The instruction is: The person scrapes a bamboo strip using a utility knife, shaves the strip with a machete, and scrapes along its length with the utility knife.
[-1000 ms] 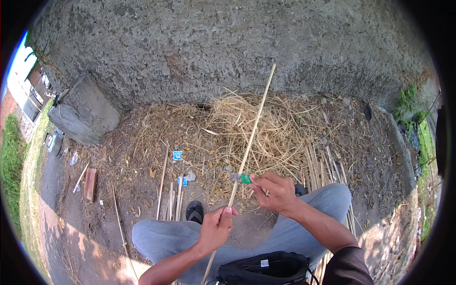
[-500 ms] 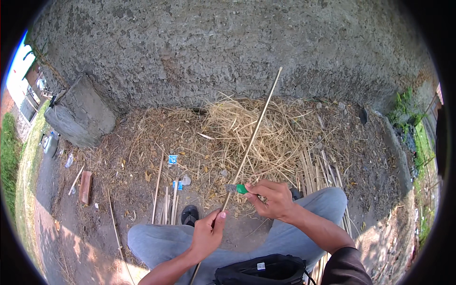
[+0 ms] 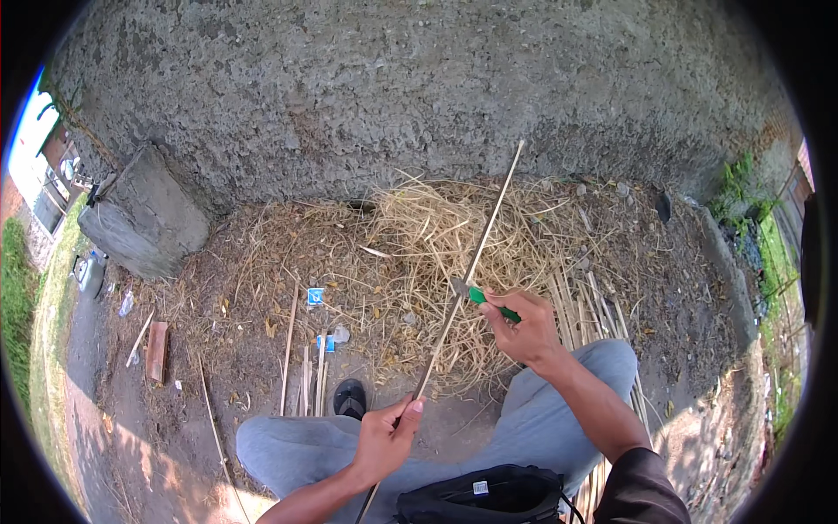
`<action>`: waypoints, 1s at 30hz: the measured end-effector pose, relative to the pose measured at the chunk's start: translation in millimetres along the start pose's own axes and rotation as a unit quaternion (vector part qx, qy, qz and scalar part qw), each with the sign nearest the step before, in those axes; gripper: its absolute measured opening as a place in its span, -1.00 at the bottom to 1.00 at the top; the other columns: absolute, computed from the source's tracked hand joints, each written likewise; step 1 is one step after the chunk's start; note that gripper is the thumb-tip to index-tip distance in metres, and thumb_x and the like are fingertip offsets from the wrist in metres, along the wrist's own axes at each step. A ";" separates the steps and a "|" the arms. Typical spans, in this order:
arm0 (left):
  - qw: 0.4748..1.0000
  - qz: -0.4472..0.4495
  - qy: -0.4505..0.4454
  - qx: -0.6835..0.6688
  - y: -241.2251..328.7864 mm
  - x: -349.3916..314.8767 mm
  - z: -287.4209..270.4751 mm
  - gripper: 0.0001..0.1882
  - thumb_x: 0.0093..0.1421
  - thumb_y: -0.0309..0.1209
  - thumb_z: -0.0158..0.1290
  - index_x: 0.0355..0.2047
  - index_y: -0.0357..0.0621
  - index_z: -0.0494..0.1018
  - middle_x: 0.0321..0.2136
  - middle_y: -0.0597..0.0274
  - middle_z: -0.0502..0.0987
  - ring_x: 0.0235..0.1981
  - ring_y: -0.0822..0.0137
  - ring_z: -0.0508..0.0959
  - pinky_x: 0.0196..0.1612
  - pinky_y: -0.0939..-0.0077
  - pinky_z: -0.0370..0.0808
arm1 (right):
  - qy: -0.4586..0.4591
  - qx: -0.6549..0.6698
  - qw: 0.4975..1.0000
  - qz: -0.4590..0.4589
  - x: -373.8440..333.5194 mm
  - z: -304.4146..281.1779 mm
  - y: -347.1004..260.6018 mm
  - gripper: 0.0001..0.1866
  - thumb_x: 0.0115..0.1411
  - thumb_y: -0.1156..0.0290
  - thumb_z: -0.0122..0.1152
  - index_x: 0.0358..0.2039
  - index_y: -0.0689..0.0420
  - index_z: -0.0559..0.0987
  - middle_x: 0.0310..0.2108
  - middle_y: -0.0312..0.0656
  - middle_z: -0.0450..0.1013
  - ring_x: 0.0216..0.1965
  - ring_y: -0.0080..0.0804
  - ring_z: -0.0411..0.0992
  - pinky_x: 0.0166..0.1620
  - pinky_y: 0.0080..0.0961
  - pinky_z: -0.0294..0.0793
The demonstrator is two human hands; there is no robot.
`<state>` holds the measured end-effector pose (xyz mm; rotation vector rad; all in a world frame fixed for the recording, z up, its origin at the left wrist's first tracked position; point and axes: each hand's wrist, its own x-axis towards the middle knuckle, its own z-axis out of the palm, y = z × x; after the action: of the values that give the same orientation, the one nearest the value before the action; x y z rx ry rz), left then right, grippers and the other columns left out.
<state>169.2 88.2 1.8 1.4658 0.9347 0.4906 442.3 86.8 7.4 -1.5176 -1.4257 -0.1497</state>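
Note:
A long thin strip of split bamboo or cane [image 3: 496, 212] slants up and away from my lap toward the wall. My left hand [image 3: 387, 437] is closed around its lower part, thumb on top. In my right hand [image 3: 522, 328] is a small knife with a green handle [image 3: 477, 295]. Its short grey blade [image 3: 459, 286] lies against the strip around mid-length. The strip's far end is free, and its near end runs down past my left wrist.
A heap of pale shavings [image 3: 454, 262] lies before the rough wall [image 3: 419, 96]. Split strips [image 3: 594, 306] lie right, more [image 3: 314, 380] left. A concrete block [image 3: 150, 214], a brick [image 3: 157, 351] and blue packets [image 3: 315, 297] are on the ground. A black bag [image 3: 480, 499] rests on my lap.
My right hand has moved the knife up and away along the strip, from near my left hand to about mid-length. My left hand has shifted slightly nearer, and the strip with it.

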 end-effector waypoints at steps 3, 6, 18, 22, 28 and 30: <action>0.999 0.030 0.038 0.016 7.5 8.7 -1.0 -0.68 0.36 -0.31 -0.03 -0.03 -0.29 0.50 -0.67 0.47 0.26 -0.61 0.67 0.20 -0.60 0.66 0.19 | -0.083 0.088 0.991 -0.054 -18.7 0.9 -31.7 -0.88 0.04 0.56 0.35 -0.37 0.27 0.61 -0.52 -0.10 0.53 -0.60 -0.38 0.51 -0.60 -0.54 0.42; 0.999 0.022 0.047 0.000 15.7 9.1 -1.2 -0.68 0.36 -0.33 -0.02 -0.02 -0.30 0.49 -0.68 0.49 0.25 -0.61 0.69 0.20 -0.60 0.67 0.17 | -0.133 0.092 0.986 -0.039 -21.5 2.4 -47.7 -0.85 0.02 0.58 0.36 -0.36 0.28 0.61 -0.52 -0.08 0.53 -0.57 -0.35 0.52 -0.58 -0.54 0.43; 0.998 0.046 0.043 -0.018 14.9 2.4 3.7 -0.71 0.34 -0.34 0.01 -0.06 -0.30 0.50 -0.67 0.50 0.25 -0.61 0.69 0.20 -0.60 0.69 0.17 | -0.084 0.131 0.985 -0.068 -22.7 3.4 -39.2 -0.86 0.01 0.47 0.40 -0.39 0.14 0.62 -0.51 -0.23 0.53 -0.65 -0.39 0.47 -0.67 -0.51 0.36; 0.999 0.029 0.034 -0.016 14.8 3.7 2.4 -0.71 0.34 -0.35 0.00 -0.07 -0.31 0.51 -0.67 0.49 0.26 -0.60 0.70 0.21 -0.60 0.70 0.18 | -0.077 0.091 0.989 -0.085 -17.7 4.2 -34.8 -0.86 0.02 0.47 0.39 -0.37 0.13 0.63 -0.51 -0.24 0.54 -0.68 -0.39 0.44 -0.69 -0.51 0.33; 0.997 -0.033 0.017 -0.074 19.5 3.1 2.6 -0.70 0.35 -0.36 0.00 -0.05 -0.33 0.50 -0.65 0.47 0.30 -0.59 0.70 0.23 -0.59 0.70 0.20 | -0.060 0.035 0.997 -0.029 -10.6 7.2 -17.9 -0.86 0.02 0.45 0.40 -0.36 0.11 0.64 -0.52 -0.24 0.53 -0.70 -0.41 0.40 -0.70 -0.53 0.28; 0.998 0.043 0.033 -0.013 14.4 2.0 -0.2 -0.69 0.35 -0.35 -0.01 -0.04 -0.33 0.49 -0.66 0.47 0.30 -0.60 0.70 0.23 -0.59 0.71 0.20 | -0.019 0.077 0.994 -0.077 -10.2 9.1 -27.7 -0.85 0.02 0.46 0.39 -0.35 0.11 0.64 -0.54 -0.26 0.51 -0.70 -0.42 0.39 -0.70 -0.54 0.27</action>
<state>173.9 91.3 15.1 1.4789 0.9161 0.6152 412.3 80.7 11.6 -1.2904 -1.5489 -0.1020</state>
